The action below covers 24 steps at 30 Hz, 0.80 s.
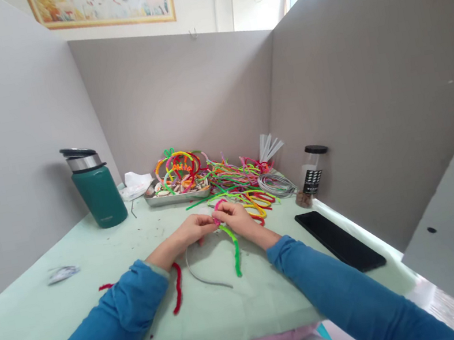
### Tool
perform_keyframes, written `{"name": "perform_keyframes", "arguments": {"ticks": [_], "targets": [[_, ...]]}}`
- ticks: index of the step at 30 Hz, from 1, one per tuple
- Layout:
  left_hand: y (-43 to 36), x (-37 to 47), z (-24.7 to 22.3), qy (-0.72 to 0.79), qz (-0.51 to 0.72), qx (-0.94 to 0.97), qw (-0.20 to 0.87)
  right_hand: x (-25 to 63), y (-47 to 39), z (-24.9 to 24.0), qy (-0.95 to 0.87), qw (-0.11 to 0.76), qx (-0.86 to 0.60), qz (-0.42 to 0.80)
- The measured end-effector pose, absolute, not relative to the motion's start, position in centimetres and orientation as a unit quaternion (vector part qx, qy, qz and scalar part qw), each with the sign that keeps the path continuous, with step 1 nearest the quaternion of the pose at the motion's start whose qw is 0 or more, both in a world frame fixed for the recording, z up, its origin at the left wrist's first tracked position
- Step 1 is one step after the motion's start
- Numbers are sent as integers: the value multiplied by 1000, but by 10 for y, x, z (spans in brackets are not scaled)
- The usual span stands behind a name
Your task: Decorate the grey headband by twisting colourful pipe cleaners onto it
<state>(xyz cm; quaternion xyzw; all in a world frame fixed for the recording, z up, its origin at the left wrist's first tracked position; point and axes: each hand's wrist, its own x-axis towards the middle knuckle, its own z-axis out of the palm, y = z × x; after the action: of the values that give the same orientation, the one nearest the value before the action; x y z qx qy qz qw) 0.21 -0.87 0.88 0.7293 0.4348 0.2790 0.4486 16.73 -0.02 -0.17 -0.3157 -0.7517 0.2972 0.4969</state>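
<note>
In front of me, my left hand [193,230] and my right hand [238,220] meet over a pink pipe cleaner [217,205], and the fingertips of both pinch it. From below the fingers hangs a green pipe cleaner [236,253], yellow-green at its upper end. A thin grey wire [205,280] curves down from beneath my left hand to the cloth; its upper end is hidden. Beside my left wrist lies a short red pipe cleaner [178,290]. Another red piece [106,286] shows partly behind my left sleeve.
A metal tray [179,197] of colourful twisted pieces stands at the back, with loose pipe cleaners [234,174] and coiled grey wire [276,186] to its right. A green bottle [102,198] is at left; a clear jar [311,175] and black phone [339,240] are at right. Grey partitions enclose the table.
</note>
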Motion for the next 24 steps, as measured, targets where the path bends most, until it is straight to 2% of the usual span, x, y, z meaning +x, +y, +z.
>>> {"name": "perform_keyframes", "arguments": {"ticks": [7, 24], "targets": [[-9, 0, 8, 432, 282, 720, 463, 167, 0, -1, -749, 468, -328, 334], [-14, 1, 13, 411, 305, 692, 510, 169, 3, -5, -689, 504, -338, 396]]}}
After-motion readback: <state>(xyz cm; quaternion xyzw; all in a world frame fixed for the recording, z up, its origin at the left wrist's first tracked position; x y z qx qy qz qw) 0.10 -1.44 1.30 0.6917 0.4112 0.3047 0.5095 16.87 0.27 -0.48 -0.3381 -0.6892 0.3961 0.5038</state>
